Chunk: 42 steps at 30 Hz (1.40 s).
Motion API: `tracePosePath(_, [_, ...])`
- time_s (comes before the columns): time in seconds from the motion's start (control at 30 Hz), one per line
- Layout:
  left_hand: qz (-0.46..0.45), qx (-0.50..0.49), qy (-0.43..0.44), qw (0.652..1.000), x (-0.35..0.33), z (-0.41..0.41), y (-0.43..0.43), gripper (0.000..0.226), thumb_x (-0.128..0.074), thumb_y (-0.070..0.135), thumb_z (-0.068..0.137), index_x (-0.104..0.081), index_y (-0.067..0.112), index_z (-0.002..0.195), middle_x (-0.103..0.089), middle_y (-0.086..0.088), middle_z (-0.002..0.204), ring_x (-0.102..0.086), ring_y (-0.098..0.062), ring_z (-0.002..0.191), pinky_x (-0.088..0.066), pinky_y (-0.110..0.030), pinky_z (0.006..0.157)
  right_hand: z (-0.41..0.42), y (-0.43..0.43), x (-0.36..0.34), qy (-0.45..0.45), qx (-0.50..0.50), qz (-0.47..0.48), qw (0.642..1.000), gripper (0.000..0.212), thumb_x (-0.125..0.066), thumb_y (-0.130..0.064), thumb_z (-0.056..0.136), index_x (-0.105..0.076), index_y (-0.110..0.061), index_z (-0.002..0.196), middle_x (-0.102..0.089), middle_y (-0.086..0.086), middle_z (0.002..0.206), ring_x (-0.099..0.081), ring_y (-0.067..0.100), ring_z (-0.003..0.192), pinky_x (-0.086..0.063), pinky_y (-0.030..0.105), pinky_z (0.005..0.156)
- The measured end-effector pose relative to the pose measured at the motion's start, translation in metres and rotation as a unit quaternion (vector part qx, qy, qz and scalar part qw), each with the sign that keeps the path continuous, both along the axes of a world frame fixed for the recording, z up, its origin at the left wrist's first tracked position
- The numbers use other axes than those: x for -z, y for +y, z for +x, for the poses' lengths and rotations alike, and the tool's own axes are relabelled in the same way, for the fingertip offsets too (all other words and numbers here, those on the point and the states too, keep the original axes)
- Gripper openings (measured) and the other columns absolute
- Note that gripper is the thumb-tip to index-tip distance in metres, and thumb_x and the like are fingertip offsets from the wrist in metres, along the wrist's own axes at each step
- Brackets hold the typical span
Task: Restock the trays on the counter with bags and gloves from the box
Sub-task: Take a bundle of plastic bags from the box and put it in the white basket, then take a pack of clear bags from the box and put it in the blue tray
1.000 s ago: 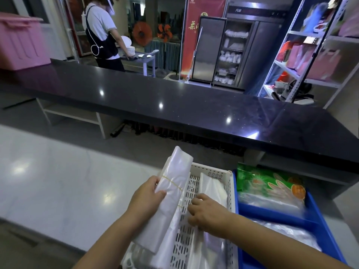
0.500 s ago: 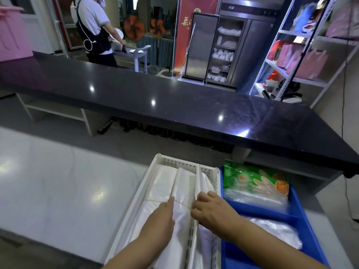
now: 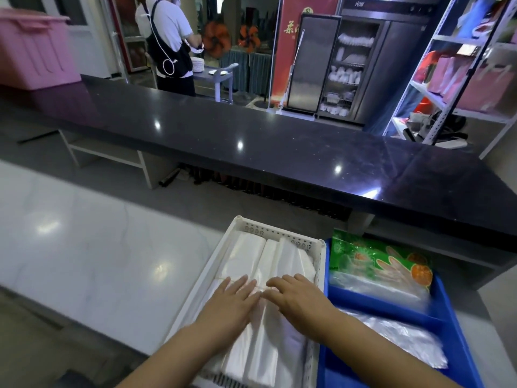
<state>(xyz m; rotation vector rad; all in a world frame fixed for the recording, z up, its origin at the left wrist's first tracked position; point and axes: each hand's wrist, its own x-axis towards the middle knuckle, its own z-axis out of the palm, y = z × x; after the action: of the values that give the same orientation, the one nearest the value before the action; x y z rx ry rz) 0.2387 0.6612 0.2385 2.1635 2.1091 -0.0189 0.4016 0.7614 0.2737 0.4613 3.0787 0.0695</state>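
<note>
White counter (image 3: 84, 261) below dark bar top (image 3: 279, 152): left hand (image 3: 232, 296) and right hand (image 3: 299, 296), fingers straight and spread, press flat on bundled bags (image 3: 246, 256) in the white tray (image 3: 207, 278), apparently settling them; the next move probably calls for lifting clear and fetching gloves for the adjacent blue tray (image 3: 377, 303).

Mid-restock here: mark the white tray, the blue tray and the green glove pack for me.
white tray (image 3: 279, 232): head view, on its perforated far wall.
blue tray (image 3: 352, 359): head view, on the bare floor of its near compartment.
green glove pack (image 3: 372, 257): head view, on its printed front.
</note>
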Motion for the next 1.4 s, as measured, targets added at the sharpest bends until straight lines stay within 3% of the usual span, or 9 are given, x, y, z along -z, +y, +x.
tracePosePath(0.07, [0.054, 0.002, 0.008, 0.998, -0.015, -0.005, -0.01, 0.048, -0.064, 0.026, 0.082, -0.053, 0.023, 0.128, -0.047, -0.001, 0.143, -0.036, -0.019, 0.137, -0.029, -0.035, 0.112, -0.001, 0.001, -0.001, 0.014, -0.003, 0.001, 1.0, 0.058, -0.087, -0.021, 0.052, -0.061, -0.031, 0.102, -0.068, -0.007, 0.101, -0.065, 0.01, 0.08, -0.051, 0.023, 0.066])
tracePosePath(0.13, [0.096, -0.001, 0.009, 0.995, -0.027, -0.007, -0.023, 0.044, -0.087, 0.029, 0.047, -0.074, 0.029, 0.089, -0.073, 0.011, 0.101, -0.067, -0.012, 0.102, -0.055, -0.027, 0.083, -0.006, 0.002, 0.0, 0.034, -0.015, -0.003, 0.999, 0.044, -0.083, -0.017, 0.061, -0.064, -0.029, 0.099, -0.069, -0.007, 0.094, -0.064, 0.012, 0.076, -0.052, 0.025, 0.064])
tracePosePath(0.33, [0.216, -0.121, -0.022, 0.969, -0.042, -0.024, -0.07, 0.041, -0.089, 0.008, 0.037, -0.075, 0.023, 0.073, -0.071, 0.009, 0.067, -0.07, -0.014, 0.067, -0.056, -0.023, 0.066, -0.054, -0.014, -0.014, 0.039, -0.09, 0.002, 0.995, 0.028, -0.068, -0.007, 0.076, -0.069, -0.025, 0.097, -0.069, -0.005, 0.084, -0.061, 0.018, 0.074, -0.049, 0.029, 0.063])
tracePosePath(0.53, [0.281, -0.252, 0.009, 0.926, -0.058, -0.068, -0.153, 0.039, -0.086, -0.003, 0.044, -0.074, 0.012, 0.078, -0.072, -0.002, 0.069, -0.07, -0.024, 0.069, -0.054, -0.038, 0.071, -0.112, -0.072, -0.044, 0.052, -0.186, -0.019, 0.981, 0.022, -0.07, -0.009, 0.077, -0.071, -0.02, 0.096, -0.072, -0.001, 0.083, -0.066, 0.019, 0.073, -0.053, 0.029, 0.065])
tracePosePath(0.63, [0.284, -0.317, 0.02, 0.905, -0.058, -0.093, -0.204, 0.038, -0.086, -0.001, 0.048, -0.074, 0.011, 0.081, -0.072, -0.004, 0.073, -0.069, -0.027, 0.071, -0.054, -0.043, 0.071, -0.146, -0.105, -0.049, 0.024, -0.244, -0.005, 0.969, 0.018, -0.055, -0.014, 0.091, -0.065, -0.018, 0.105, -0.068, 0.001, 0.092, -0.062, 0.019, 0.081, -0.049, 0.029, 0.074])
tracePosePath(0.93, [0.195, -0.499, 0.001, 0.844, -0.036, -0.184, -0.407, 0.034, -0.087, 0.0, 0.048, -0.075, 0.009, 0.078, -0.071, -0.007, 0.067, -0.065, -0.031, 0.063, -0.052, -0.04, 0.061, -0.286, -0.261, -0.016, -0.056, -0.338, -0.002, 0.94, 0.005, -0.062, -0.019, 0.08, -0.062, -0.018, 0.085, -0.064, 0.002, 0.078, -0.06, 0.026, 0.07, -0.049, 0.033, 0.063])
tracePosePath(1.03, [0.167, -0.534, -0.01, 0.829, -0.022, -0.211, -0.469, 0.032, -0.084, -0.002, 0.053, -0.075, 0.01, 0.081, -0.072, -0.006, 0.07, -0.065, -0.031, 0.065, -0.052, -0.039, 0.062, -0.322, -0.318, 0.003, -0.096, -0.355, -0.014, 0.93, 0.015, -0.053, -0.022, 0.085, -0.062, -0.018, 0.096, -0.064, 0.004, 0.09, -0.06, 0.027, 0.081, -0.048, 0.038, 0.07])
tracePosePath(1.17, [0.149, -0.572, -0.038, 0.806, 0.001, -0.233, -0.524, 0.03, -0.079, -0.003, 0.057, -0.076, 0.012, 0.082, -0.073, -0.005, 0.071, -0.064, -0.03, 0.065, -0.051, -0.035, 0.06, -0.352, -0.376, 0.02, -0.106, -0.387, -0.056, 0.914, 0.019, -0.079, -0.021, 0.061, -0.068, -0.019, 0.077, -0.068, 0.0, 0.072, -0.064, 0.022, 0.061, -0.047, 0.024, 0.049])
tracePosePath(1.4, [0.1, -0.626, -0.099, 0.767, 0.05, -0.24, -0.575, 0.028, -0.077, -0.001, 0.06, -0.075, 0.016, 0.083, -0.074, -0.004, 0.076, -0.066, -0.029, 0.069, -0.05, -0.032, 0.063, -0.382, -0.409, 0.102, -0.248, -0.353, -0.09, 0.898, 0.026, -0.052, -0.022, 0.087, -0.063, -0.013, 0.109, -0.066, 0.014, 0.107, -0.061, 0.035, 0.096, -0.046, 0.038, 0.074])
